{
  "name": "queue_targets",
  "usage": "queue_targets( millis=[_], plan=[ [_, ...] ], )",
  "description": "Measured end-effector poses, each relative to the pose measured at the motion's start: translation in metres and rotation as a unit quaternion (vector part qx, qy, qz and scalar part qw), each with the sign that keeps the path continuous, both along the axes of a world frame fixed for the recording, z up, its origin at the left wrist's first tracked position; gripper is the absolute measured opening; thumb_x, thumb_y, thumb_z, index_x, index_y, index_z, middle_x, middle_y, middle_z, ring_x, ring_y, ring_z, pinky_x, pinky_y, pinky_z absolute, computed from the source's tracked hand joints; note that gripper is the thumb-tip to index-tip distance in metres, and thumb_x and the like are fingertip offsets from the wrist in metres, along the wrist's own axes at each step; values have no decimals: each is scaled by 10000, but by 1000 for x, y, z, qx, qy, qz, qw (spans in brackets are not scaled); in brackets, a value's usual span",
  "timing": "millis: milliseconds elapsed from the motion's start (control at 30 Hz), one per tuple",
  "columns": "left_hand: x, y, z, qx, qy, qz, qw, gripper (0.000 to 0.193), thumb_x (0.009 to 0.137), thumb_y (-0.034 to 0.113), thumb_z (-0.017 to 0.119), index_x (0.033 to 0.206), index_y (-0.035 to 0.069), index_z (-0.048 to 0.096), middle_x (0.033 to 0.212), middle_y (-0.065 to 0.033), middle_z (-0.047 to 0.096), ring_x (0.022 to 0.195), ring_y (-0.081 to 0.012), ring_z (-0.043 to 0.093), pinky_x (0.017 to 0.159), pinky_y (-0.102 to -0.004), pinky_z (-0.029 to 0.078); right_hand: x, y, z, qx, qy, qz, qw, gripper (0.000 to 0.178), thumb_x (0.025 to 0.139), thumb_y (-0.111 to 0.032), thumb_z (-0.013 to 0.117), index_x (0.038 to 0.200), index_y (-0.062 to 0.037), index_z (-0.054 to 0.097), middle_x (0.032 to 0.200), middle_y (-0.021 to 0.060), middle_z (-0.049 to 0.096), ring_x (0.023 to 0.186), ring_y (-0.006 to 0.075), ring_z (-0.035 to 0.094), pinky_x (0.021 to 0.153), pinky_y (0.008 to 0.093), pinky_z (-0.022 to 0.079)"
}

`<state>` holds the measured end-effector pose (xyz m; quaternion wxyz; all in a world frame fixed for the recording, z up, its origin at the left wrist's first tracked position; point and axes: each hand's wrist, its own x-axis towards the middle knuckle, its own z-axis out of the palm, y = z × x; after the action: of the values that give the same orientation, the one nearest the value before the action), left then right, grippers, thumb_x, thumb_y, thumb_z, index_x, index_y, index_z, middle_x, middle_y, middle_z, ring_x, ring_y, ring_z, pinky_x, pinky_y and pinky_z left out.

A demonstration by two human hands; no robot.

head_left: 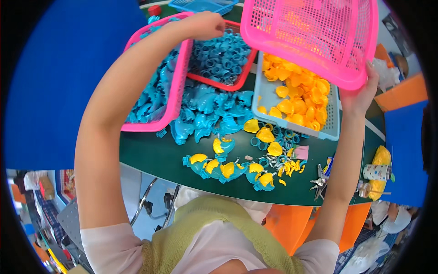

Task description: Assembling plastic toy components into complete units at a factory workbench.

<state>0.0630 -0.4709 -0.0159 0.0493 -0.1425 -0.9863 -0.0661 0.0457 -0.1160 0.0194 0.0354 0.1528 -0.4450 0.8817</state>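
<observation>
My right hand (362, 91) grips the near right corner of a pink mesh basket (315, 59), raised and tilted over a light blue basket (296, 130). Yellow cup-like plastic pieces (299, 105) lie in the blue basket, and more yellow shows through the pink mesh. My left hand (209, 25) is closed at the far side of a red basket (244, 75) of blue rings (221, 57); what it holds, if anything, is hidden. Below my left forearm stands another pink basket (171, 102), full of blue shell-like plastic parts (153, 98).
On the dark green table (150, 150) lie loose blue parts (205, 107), joined blue-and-yellow pieces (223, 169), and small rings, metal bits and yellow bits (287, 166). Pliers (320, 180) are near the right edge. At the far edge stands an empty-looking blue basket (205, 5).
</observation>
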Motion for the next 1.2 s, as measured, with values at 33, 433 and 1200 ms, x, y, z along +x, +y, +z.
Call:
queue_targets(
  millis=[33,433,1200],
  plan=[
    [4,-1,4,7,15,-6,1000,207,746,168,567,890,50,658,852,-151,639,809,-289,614,736,-380,484,2,14,-1,-23,-23,8,999,368,844,-239,425,1131,-13,473,1161,109,526,1092,248,484,944,399,366],
    [119,68,52,194,-58,-70,977,219,869,130,512,1041,10,578,897,-68,601,804,-132,552,701,-241,446,45,253,10,67,-93,-245,963,406,868,-184,450,1213,29,422,1227,185,470,1135,273,453,962,408,366],
    [298,121,-45,305,9,112,946,161,757,-14,595,915,-3,620,791,-107,596,694,-200,572,620,-261,448,64,263,-117,397,-3,-317,861,325,861,-147,541,1133,29,510,1074,130,561,988,162,541,828,289,446]
  ],
)
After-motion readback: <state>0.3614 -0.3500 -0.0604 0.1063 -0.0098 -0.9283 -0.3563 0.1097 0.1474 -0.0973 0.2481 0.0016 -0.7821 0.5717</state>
